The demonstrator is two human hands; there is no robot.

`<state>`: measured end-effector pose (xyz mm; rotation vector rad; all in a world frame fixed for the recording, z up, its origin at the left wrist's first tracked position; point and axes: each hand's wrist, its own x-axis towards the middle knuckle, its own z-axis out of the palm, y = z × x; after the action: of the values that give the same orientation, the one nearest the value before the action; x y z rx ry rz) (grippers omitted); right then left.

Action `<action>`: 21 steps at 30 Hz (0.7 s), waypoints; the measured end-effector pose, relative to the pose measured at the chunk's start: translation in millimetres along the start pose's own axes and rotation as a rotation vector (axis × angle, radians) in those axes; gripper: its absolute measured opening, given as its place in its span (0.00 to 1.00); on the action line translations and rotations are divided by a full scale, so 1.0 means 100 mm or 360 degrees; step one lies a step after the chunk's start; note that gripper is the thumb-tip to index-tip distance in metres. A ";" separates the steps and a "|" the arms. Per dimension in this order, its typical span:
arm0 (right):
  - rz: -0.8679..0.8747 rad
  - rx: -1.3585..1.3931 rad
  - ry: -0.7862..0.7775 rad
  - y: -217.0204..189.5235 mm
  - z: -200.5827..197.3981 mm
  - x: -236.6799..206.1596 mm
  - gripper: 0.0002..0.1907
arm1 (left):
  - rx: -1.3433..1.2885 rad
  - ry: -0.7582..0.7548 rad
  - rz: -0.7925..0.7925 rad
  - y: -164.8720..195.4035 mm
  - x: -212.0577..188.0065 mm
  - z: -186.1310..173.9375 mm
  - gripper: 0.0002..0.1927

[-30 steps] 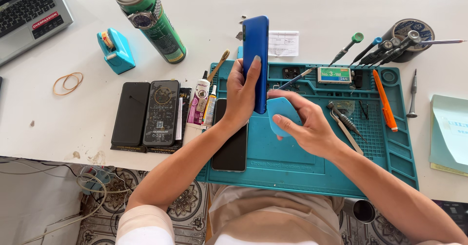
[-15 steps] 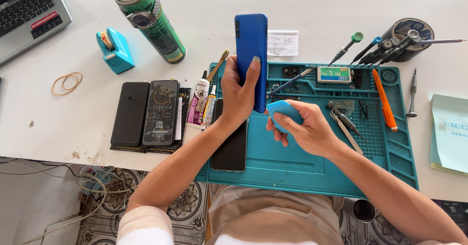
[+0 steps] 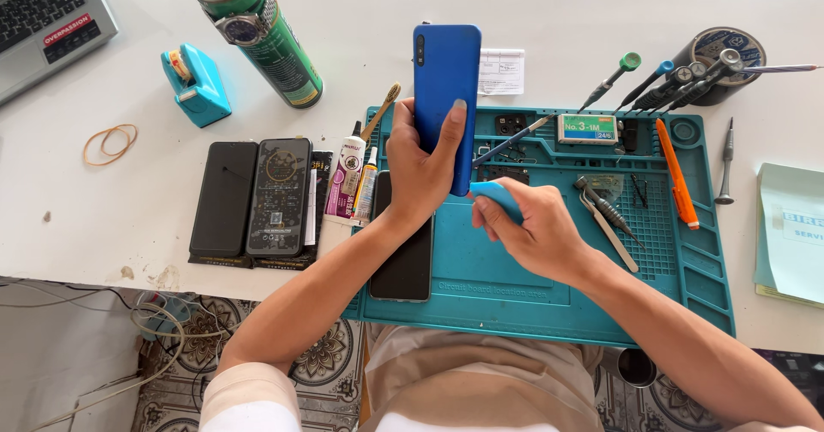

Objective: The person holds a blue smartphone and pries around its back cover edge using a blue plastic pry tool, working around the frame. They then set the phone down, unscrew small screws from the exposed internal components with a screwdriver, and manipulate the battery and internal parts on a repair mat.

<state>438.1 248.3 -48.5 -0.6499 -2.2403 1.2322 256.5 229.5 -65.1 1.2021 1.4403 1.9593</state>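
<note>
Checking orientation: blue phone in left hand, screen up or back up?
Back up: the blue phone in the left hand shows its camera strip, no screen.

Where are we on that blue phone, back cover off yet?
Not yet: the blue phone looks whole, its back cover still on. The left hand holds it upright; the right hand pinches a light-blue pick at its lower edge. Prying looks still ahead. A dark phone lies flat on the teal mat.
</note>
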 end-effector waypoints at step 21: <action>-0.0265 0.0229 0.0187 -0.01 0.18 -0.01 0.11 | -0.0311 -0.0024 -0.0013 -0.15 0.07 -0.12 0.15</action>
<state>427.5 236.4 -56.4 -0.4586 -2.0431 1.2256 241.1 233.7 -77.4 1.1194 1.2116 2.0274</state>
